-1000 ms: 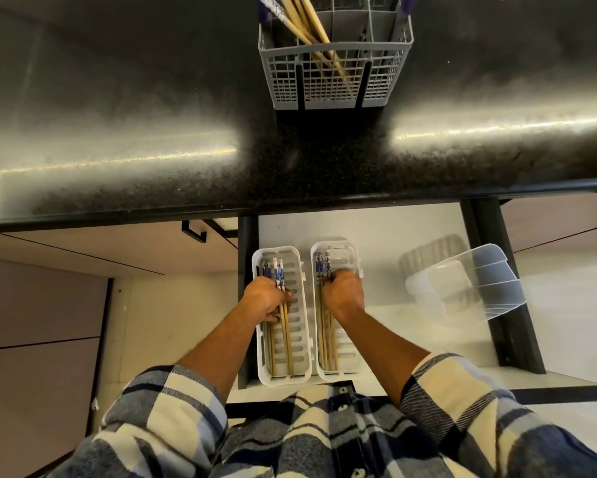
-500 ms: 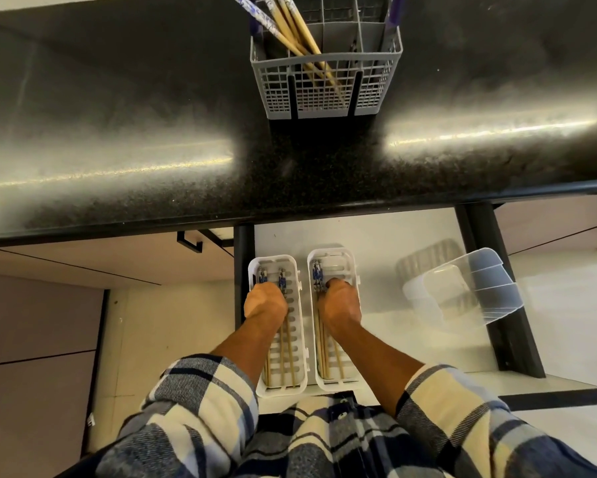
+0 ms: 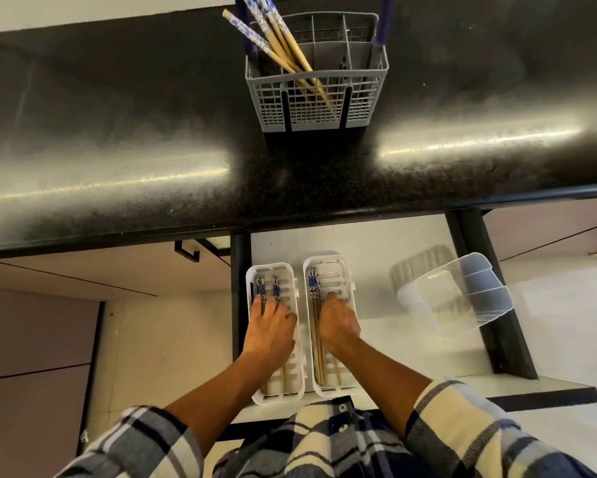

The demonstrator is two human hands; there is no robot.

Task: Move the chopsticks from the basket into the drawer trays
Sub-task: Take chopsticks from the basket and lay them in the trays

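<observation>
Both hands are lowered into the open drawer, one per tray. The left hand lies palm-down with its fingers spread flat over the chopsticks in the left tray, pinching nothing. The right hand rests in the right tray with its fingers curled loosely beside the chopsticks there; whether any fingertip presses a stick cannot be told. The trayed chopsticks on the left and on the right lie lengthwise, patterned ends pointing away from the hands and plain tips toward the wrists. The step in hand appears to be seating and aligning the sticks. To do it well, press lightly and evenly, sweep the sticks parallel to the tray's long wall, and confirm that none rides up on the slotted floor or on a neighbouring stick before lifting the palm straight up. The remaining chopsticks stand tilted in a corner compartment of the grey basket, well beyond the hands on the dark countertop, so the task is judged partly done. Reaching them requires raising the hands clear of the countertop's overhanging edge, directly ahead of the fingers. A clear plastic container sits tilted in the drawer, well out past the right hand and apart from the trays; it does not obstruct. A cabinet handle projects beyond the left hand.
</observation>
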